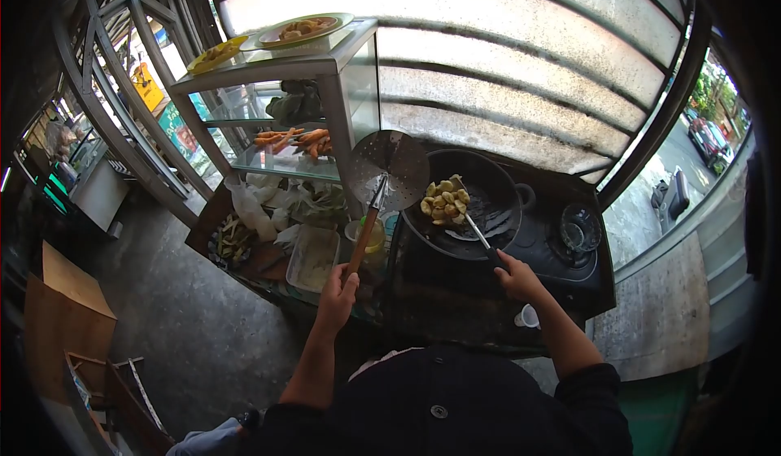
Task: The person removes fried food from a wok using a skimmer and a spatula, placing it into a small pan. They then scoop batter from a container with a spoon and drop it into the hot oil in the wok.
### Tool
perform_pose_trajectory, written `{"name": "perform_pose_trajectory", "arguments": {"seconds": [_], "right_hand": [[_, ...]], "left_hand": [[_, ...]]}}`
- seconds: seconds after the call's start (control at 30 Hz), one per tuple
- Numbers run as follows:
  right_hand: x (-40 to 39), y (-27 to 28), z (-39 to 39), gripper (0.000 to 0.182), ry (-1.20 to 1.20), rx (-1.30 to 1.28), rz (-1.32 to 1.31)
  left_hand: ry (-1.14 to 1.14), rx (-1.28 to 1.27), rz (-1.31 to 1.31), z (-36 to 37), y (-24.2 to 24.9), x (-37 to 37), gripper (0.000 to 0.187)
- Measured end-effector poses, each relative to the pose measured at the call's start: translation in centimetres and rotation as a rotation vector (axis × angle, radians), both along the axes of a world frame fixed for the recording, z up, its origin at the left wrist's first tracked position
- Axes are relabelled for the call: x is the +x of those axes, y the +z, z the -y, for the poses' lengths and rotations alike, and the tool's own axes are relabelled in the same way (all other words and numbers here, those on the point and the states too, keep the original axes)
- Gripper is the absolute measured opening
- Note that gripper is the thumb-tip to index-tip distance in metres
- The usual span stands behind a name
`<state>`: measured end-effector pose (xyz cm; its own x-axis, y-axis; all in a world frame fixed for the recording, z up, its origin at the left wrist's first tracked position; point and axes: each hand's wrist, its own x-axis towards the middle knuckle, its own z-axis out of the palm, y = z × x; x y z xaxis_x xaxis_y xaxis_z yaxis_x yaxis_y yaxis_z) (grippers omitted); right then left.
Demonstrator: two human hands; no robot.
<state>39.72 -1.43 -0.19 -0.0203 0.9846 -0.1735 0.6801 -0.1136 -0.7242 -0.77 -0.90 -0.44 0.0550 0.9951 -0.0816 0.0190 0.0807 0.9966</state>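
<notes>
Head view: what lies before me, biggest first?

— A glass display case [360, 90] stands far left of you. Right of it is the black stove [545, 266], with a dark round pan [490, 189] on its left part.

— And my grip?

— Your left hand [336, 297] is closed around the wooden handle of a perforated skimmer [390, 157], its disc by the pan's left edge. Your right hand [518, 279] is clamped on the dark handle of a slimmer utensil [477, 231].

— The food?

— Yellowish pieces [443, 202] heap at that utensil's far end, within the pan's outline; I can't tell whether they're lifted clear.
</notes>
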Motion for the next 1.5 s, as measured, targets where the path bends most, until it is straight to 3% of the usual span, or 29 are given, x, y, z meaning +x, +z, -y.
{"name": "perform_pose_trajectory", "arguments": {"seconds": [0.03,0.23,0.33,0.77,0.97,1.07,1.17,1.23,1.27,1.33,1.43,1.5], "right_hand": [[0.2,-0.1,0.2,0.055,0.070,0.151,0.140],[0.2,4.3,2.4,0.055,0.099,-0.026,0.363],[0.8,4.7,3.3,0.056,0.151,0.064,0.429],[4.8,8.8,5.1,0.056,0.194,0.047,0.526],[6.1,7.0,3.6,0.052,0.010,0.041,0.609],[7.2,3.5,2.2,0.050,-0.007,0.079,0.522],[6.5,3.3,1.1,0.048,-0.008,-0.076,0.343],[4.0,6.5,0.6,0.044,-0.104,-0.478,-0.121],[3.4,6.5,0.4,0.044,-0.105,-0.478,-0.122],[2.5,6.0,-0.1,0.039,-0.149,-0.581,-0.444],[1.4,2.7,-1.4,0.039,-0.189,-0.534,-0.672],[0.6,1.6,-2.5,0.040,-0.215,-0.512,-0.709]], "left_hand": [[0.000,-0.003,-0.003,0.0,0.1,0.0,0.031],[0.001,-0.004,-0.007,-0.1,0.2,0.1,0.030],[0.004,0.002,-0.011,-0.3,0.0,0.1,0.030],[0.007,-0.009,-0.009,-0.1,0.3,0.2,0.030],[0.006,-0.006,-0.009,-0.1,0.2,0.2,0.031],[0.003,-0.013,-0.021,0.0,0.6,0.4,0.031],[0.000,-0.008,-0.018,0.0,0.3,0.3,0.031],[0.002,-0.010,-0.020,0.0,0.2,0.1,0.032],[0.005,-0.013,-0.019,0.0,0.1,0.1,0.032],[0.026,-0.017,-0.020,0.2,0.4,0.2,0.031],[0.052,-0.026,-0.016,0.4,1.0,0.3,0.030],[0.051,-0.029,-0.010,0.5,1.1,0.3,0.030]]}}
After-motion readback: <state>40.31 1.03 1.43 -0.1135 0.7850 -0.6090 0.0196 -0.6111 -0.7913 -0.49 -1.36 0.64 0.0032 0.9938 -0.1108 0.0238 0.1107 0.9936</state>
